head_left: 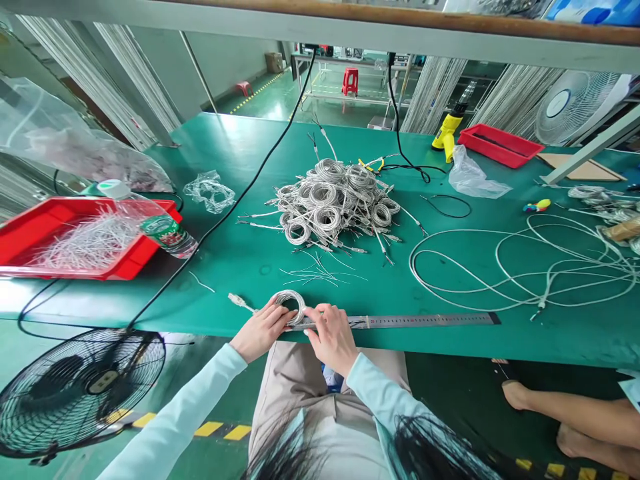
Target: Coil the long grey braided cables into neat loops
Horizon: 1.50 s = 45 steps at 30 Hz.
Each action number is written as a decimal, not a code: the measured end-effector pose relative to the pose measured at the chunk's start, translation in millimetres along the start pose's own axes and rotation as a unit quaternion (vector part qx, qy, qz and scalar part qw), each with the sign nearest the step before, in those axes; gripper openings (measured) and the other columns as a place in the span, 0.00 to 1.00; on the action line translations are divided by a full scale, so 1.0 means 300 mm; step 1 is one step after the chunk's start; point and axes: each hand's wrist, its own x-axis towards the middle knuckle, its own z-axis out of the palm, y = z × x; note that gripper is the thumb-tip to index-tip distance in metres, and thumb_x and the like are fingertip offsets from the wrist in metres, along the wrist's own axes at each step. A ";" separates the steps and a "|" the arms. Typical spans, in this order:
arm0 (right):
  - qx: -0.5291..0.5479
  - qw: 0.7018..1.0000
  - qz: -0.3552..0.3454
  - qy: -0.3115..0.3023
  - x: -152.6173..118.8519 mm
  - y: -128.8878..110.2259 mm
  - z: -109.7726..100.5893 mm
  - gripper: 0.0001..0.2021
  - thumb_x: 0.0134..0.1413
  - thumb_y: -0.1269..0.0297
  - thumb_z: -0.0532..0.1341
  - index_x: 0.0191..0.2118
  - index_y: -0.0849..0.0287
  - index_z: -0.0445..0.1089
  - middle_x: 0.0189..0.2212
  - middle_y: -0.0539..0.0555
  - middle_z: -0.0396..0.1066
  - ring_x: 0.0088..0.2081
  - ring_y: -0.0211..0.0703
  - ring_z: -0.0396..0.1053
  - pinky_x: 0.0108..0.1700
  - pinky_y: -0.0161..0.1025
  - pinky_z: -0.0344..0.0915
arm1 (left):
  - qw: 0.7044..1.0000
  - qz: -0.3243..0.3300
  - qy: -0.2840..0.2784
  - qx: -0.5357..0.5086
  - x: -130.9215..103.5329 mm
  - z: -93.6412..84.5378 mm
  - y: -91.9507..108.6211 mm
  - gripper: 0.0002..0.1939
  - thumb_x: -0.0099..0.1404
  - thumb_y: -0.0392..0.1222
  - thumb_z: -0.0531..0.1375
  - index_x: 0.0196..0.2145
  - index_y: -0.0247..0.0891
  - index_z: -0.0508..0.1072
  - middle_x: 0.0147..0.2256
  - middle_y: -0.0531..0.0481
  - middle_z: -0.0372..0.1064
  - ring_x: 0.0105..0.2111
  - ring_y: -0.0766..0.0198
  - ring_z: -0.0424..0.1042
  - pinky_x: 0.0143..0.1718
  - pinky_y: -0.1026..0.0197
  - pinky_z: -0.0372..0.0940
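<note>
Presently, your left grip [263, 328] grasps one coiled cable [290, 294] near the tabletop's [450, 341] front edge, your right grip [331, 337] touches its side, closure unclear, while many already wound coils [325, 197] lie heaped beyond and a loosely looped cable [410, 261] spreads rightward.

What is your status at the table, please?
Left hand holding coiled cable. Right hand at its side. Metal ruler beside right hand. Pile of coiled cables beyond.

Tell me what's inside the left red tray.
The tray holds a heap of thin white strips, with a bottle across its right side. Anything beneath them is covered.
</note>
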 end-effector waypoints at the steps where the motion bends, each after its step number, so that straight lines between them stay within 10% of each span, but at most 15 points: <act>1: -0.007 1.000 -0.025 -0.009 0.006 -0.001 -0.002 0.21 0.60 0.63 0.60 0.58 0.50 0.61 0.47 0.58 0.64 0.43 0.50 0.63 0.41 0.44 0.58 | 1.000 -0.004 -0.002 0.000 0.001 0.002 0.003 0.13 0.69 0.36 0.52 0.49 0.33 0.70 0.37 0.43 0.70 0.39 0.56 0.72 0.56 0.39 0.63; 14: -0.036 0.993 -0.104 0.038 0.202 0.048 -0.050 0.14 0.64 0.59 0.56 0.52 0.59 0.65 0.43 0.59 0.66 0.43 0.47 0.66 0.43 0.41 0.62 | 0.978 -0.129 0.017 -0.161 0.125 -0.082 -0.031 0.10 0.69 0.43 0.50 0.39 0.35 0.67 0.37 0.41 0.70 0.41 0.53 0.71 0.48 0.45 0.68; 18: -0.023 0.988 -0.068 0.136 0.171 0.036 -0.143 0.13 0.66 0.60 0.53 0.50 0.60 0.66 0.46 0.63 0.66 0.52 0.54 0.62 0.52 0.50 0.57 | 0.937 -0.238 0.058 -0.248 0.205 -0.151 -0.030 0.12 0.71 0.46 0.46 0.37 0.37 0.63 0.31 0.48 0.66 0.29 0.62 0.68 0.30 0.58 0.69; 22: 0.162 0.973 0.002 0.162 0.099 -0.012 -0.218 0.14 0.61 0.56 0.59 0.48 0.56 0.67 0.39 0.58 0.68 0.40 0.47 0.66 0.44 0.45 0.63 | 0.874 -0.321 0.097 -0.352 0.284 -0.240 0.015 0.17 0.73 0.50 0.41 0.35 0.38 0.60 0.29 0.51 0.62 0.30 0.64 0.68 0.29 0.61 0.68; 25: 0.389 0.898 0.194 0.066 0.114 -0.034 -0.266 0.35 0.47 0.48 0.66 0.57 0.62 0.61 0.48 0.62 0.66 0.35 0.43 0.65 0.34 0.40 0.66 | 0.837 -0.335 0.077 -0.426 0.324 -0.286 0.066 0.19 0.71 0.54 0.44 0.33 0.37 0.63 0.28 0.52 0.61 0.28 0.66 0.65 0.28 0.63 0.66; 29: 0.587 0.760 0.272 -0.064 0.168 -0.025 -0.320 0.24 0.39 0.53 0.69 0.43 0.62 0.74 0.36 0.55 0.72 0.29 0.37 0.63 0.29 0.33 0.59 | 0.807 -0.333 0.038 -0.486 0.350 -0.310 0.117 0.22 0.67 0.59 0.50 0.35 0.35 0.68 0.27 0.51 0.62 0.27 0.67 0.62 0.27 0.64 0.63; 35: 0.633 0.707 0.312 -0.056 0.158 -0.017 -0.332 0.19 0.32 0.53 0.72 0.28 0.65 0.77 0.19 0.48 0.66 0.21 0.31 0.57 0.25 0.32 0.53 | 0.714 -0.395 -0.021 -0.578 0.378 -0.336 0.133 0.26 0.60 0.63 0.56 0.35 0.33 0.69 0.29 0.48 0.66 0.28 0.64 0.65 0.29 0.62 0.64; 41: 0.653 0.671 0.351 -0.025 0.157 -0.031 -0.303 0.22 0.25 0.49 0.74 0.20 0.65 0.73 0.16 0.48 0.66 0.20 0.32 0.61 0.24 0.32 0.57 | 0.804 -0.384 -0.030 -0.452 0.394 -0.319 0.120 0.25 0.67 0.58 0.47 0.42 0.33 0.71 0.31 0.44 0.70 0.30 0.60 0.69 0.31 0.57 0.68; 45: 0.669 0.640 0.376 -0.029 0.168 -0.033 -0.288 0.24 0.22 0.49 0.75 0.22 0.66 0.74 0.15 0.48 0.66 0.19 0.32 0.63 0.23 0.31 0.58 | 0.888 -0.364 0.051 -0.277 0.348 -0.292 0.146 0.23 0.68 0.51 0.51 0.53 0.31 0.65 0.48 0.34 0.69 0.49 0.49 0.68 0.54 0.41 0.59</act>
